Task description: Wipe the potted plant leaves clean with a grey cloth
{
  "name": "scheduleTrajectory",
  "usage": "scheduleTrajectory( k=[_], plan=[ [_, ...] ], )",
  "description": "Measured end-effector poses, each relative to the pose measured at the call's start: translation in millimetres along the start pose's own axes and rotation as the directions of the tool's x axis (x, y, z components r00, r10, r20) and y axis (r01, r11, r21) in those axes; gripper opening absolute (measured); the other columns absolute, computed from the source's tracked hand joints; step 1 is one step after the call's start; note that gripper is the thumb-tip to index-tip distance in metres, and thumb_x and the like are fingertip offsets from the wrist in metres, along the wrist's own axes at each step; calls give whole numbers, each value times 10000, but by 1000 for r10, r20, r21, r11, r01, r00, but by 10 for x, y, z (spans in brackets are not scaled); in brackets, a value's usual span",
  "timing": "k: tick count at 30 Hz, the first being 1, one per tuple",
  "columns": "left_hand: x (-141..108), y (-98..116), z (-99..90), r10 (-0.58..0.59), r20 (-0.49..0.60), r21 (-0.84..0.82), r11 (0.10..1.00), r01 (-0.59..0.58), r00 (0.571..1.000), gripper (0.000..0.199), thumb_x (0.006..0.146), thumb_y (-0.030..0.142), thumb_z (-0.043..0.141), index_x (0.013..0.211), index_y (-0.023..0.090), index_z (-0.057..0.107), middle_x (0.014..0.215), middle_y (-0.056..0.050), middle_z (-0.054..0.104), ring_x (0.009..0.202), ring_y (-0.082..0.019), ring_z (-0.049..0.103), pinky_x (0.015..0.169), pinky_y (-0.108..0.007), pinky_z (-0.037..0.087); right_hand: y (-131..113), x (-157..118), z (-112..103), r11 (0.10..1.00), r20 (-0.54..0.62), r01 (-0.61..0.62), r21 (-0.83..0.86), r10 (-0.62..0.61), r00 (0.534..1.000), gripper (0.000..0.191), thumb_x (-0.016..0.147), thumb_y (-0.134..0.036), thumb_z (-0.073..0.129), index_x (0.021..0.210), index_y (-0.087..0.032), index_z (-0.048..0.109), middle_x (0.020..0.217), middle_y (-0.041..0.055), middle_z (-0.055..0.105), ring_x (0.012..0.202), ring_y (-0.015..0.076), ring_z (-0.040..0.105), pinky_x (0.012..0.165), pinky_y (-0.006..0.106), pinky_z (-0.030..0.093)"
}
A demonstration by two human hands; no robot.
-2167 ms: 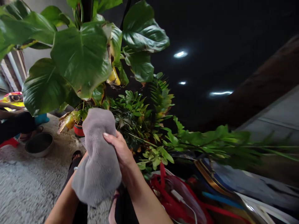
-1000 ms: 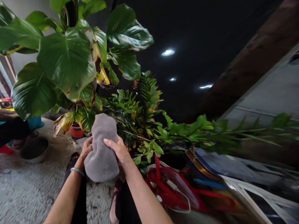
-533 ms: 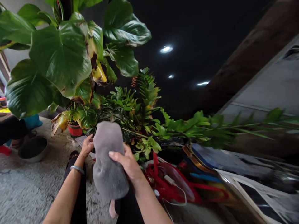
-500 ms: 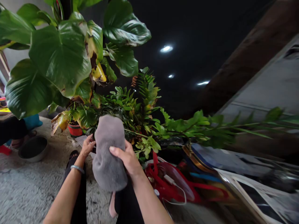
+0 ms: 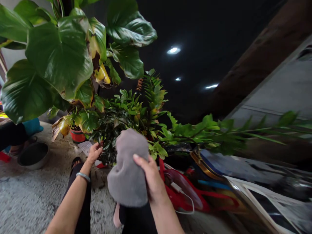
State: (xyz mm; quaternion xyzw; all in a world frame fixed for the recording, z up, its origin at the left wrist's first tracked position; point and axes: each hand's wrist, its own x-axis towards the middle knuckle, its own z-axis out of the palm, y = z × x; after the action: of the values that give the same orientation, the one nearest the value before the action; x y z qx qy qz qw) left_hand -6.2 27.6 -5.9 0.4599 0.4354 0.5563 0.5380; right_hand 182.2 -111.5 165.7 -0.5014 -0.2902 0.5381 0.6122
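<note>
The left hand (image 5: 95, 152) is hovering beside the leaves (image 5: 109, 130); its grip cannot be determined. Next, a gray, fuzzy, creased cloth (image 5: 130, 170), indented on its left, is leaning in the closed grip of the right hand (image 5: 152, 175), thumb uppermost.

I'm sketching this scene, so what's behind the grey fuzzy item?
Past the grey fuzzy item, leafy plants show above and black trousers below. Whatever it directly covers can't be seen.
</note>
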Motion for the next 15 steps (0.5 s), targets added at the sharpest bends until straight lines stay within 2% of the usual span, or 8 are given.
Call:
scheduleTrajectory(
  k=[2,3,4,6,8,9,12,15],
  plan=[
    [-18,22,31,-32,-2,-37,999,31,1000,506,665,410,725,1076,117,682,740,-13,655,628,-153,587,534,-243,471,-168,225,55,989,-139,121,82,-109,984,466,563,-380,880,952,-177,723,792,33,790,686,234,735,663,323,585],
    [-27,28,45,-48,5,-51,998,48,999,532,674,441,734,1090,114,676,690,3,633,615,-153,587,534,-242,475,-164,334,89,986,-178,116,123,-93,980,418,555,-368,867,897,-179,720,755,28,783,692,237,736,663,323,588],
    [-33,30,56,-60,15,-62,996,61,998,538,676,466,744,1077,115,673,638,21,605,586,-147,576,524,-238,468,-99,419,120,985,-183,54,162,-24,983,369,548,-358,851,841,-181,712,709,28,771,694,246,738,658,330,590],
    [-34,20,70,-72,47,-70,995,76,996,497,653,484,778,982,128,671,570,49,559,506,-119,522,486,-221,423,169,468,154,962,-98,-184,200,206,974,303,545,-354,825,757,-182,692,633,45,747,694,273,740,640,352,591],
    [-23,2,70,-71,51,-55,996,74,996,426,618,469,805,849,142,660,543,56,540,456,-96,474,456,-210,378,490,339,139,913,20,-381,147,382,924,300,548,-367,827,729,-173,687,604,63,734,685,289,740,617,359,584],
    [-14,-6,66,-73,41,-44,996,74,997,398,609,460,807,802,147,654,536,54,540,443,-92,462,446,-209,364,612,225,116,902,71,-419,101,414,908,317,551,-371,837,743,-164,694,609,66,736,679,287,740,611,353,579],
    [2,-4,46,-76,19,-45,996,77,997,351,601,436,794,760,151,664,564,31,592,457,-97,475,454,-211,367,630,-130,55,937,157,-349,4,344,926,395,563,-368,872,850,-147,715,639,46,744,632,254,728,587,317,558],
    [-15,46,38,-80,20,-54,995,80,997,316,599,399,785,772,153,689,589,30,613,475,-94,462,477,-213,381,202,-227,127,983,157,-170,66,158,975,452,581,-371,885,948,-174,709,714,21,763,647,232,728,617,306,560]
  ],
)
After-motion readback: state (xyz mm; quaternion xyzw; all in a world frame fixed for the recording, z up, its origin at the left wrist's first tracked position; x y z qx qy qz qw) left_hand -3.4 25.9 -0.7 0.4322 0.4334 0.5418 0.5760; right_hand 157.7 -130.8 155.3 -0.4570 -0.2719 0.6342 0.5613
